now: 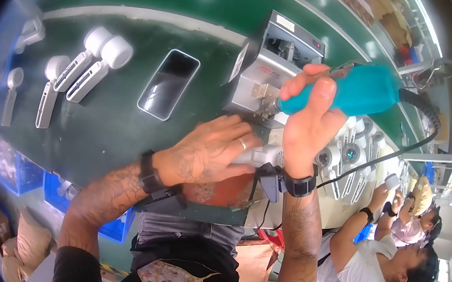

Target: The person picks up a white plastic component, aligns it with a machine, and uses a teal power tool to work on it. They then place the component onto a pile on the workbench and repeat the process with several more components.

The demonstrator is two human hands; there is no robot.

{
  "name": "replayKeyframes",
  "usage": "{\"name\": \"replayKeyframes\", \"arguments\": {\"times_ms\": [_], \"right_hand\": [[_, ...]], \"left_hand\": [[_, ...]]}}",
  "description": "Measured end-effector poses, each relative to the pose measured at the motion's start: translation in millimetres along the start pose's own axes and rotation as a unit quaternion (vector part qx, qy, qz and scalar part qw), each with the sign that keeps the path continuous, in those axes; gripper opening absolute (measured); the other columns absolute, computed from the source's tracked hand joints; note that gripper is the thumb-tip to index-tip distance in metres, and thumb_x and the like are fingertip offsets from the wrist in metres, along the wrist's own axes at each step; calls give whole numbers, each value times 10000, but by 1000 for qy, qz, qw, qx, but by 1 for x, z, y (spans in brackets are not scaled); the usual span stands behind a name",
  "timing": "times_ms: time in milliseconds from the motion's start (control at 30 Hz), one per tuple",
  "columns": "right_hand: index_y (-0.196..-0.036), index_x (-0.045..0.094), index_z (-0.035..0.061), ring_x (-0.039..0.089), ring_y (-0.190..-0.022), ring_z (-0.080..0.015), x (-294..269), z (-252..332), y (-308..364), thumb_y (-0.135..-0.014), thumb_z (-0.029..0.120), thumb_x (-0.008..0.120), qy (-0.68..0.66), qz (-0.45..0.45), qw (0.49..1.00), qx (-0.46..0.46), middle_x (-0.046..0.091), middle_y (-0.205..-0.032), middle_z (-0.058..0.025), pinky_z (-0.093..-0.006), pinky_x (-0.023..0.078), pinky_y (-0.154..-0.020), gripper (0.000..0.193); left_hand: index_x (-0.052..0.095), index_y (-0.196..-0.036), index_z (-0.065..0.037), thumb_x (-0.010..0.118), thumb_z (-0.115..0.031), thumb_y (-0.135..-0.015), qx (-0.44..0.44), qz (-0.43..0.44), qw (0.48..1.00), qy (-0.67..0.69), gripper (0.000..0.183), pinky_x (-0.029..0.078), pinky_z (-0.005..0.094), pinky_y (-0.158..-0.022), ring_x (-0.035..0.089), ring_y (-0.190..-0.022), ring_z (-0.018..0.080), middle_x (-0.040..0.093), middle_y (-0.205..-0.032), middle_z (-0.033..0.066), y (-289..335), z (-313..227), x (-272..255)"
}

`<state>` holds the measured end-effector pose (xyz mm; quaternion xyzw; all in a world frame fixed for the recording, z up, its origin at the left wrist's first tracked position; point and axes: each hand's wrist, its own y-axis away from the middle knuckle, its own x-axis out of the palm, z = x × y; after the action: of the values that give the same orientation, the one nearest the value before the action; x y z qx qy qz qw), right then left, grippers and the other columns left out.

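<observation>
My right hand [310, 120] is wrapped round a teal electric screwdriver [367, 91], with a black coiled cord running from its rear. The screwdriver's tip end points left, beside the metal front of a grey screw feeder [254, 68]; whether they touch I cannot tell. Below it, my left hand [208, 150] holds a white handheld fan [261, 155] low over the table, fingers over its handle. Part of that fan is hidden behind my fingers and right wrist. A reddish-brown patch of the work surface [222, 191] shows under the left hand.
Several white handheld fans [96, 69] lie on the green table at left, near a phone [169, 84]. More fans [351, 153] crowd the right side. Blue crates [19, 169] stand below the left edge. A co-worker in a white shirt [354, 269] sits at right.
</observation>
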<state>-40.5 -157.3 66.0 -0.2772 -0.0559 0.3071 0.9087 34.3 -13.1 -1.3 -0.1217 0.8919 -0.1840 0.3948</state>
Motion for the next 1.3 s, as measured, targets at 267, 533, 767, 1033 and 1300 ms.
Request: {"name": "replayKeyframes", "arguments": {"times_ms": [267, 533, 767, 1033, 1300], "right_hand": [[-1041, 524, -21, 547, -629, -165, 7, 0, 12, -1023, 399, 511, -37, 11, 997, 61, 558, -711, -71, -307, 459, -591, 421], [-1079, 494, -51, 512, -591, -177, -22, 24, 47, -930, 577, 587, -73, 10, 994, 76, 519, -675, -77, -317, 416, -554, 652], [-1064, 488, -47, 515, -597, -186, -23, 13, 55, -929, 561, 599, -78, -36, 992, 88, 521, -682, -83, -332, 428, -562, 632], [-949, 481, 14, 509, -596, -190, -22, 7, 58, -952, 477, 596, -103, 26, 990, 91, 519, -690, -89, -339, 434, -561, 477], [-1001, 500, -13, 520, -612, -184, -24, 10, 56, -964, 496, 574, -84, 8, 988, 128, 527, -698, -87, -332, 442, -579, 516]], "left_hand": [[599, -1093, -71, 770, -259, -764, 15, -21, 1000, -3, 415, 494, 401, -846, 559, -964, 288, 596, -1001, 88, 4, 4, -1], [591, -1101, -72, 766, -255, -769, 19, -16, 1000, 0, 418, 470, 397, -841, 557, -946, 288, 603, -995, 91, 2, 6, 1], [644, -1092, -84, 820, -245, -732, -7, -2, 1000, 14, 432, 486, 401, -846, 595, -952, 283, 648, -1031, 71, 2, 4, 0], [612, -1095, -76, 791, -255, -760, 2, 4, 1000, -17, 420, 469, 399, -838, 570, -955, 282, 606, -1010, 80, 1, 3, 1], [585, -1093, -65, 764, -243, -783, 22, -7, 1000, -19, 400, 460, 398, -831, 553, -958, 285, 577, -1000, 88, 1, 4, -1]]}}
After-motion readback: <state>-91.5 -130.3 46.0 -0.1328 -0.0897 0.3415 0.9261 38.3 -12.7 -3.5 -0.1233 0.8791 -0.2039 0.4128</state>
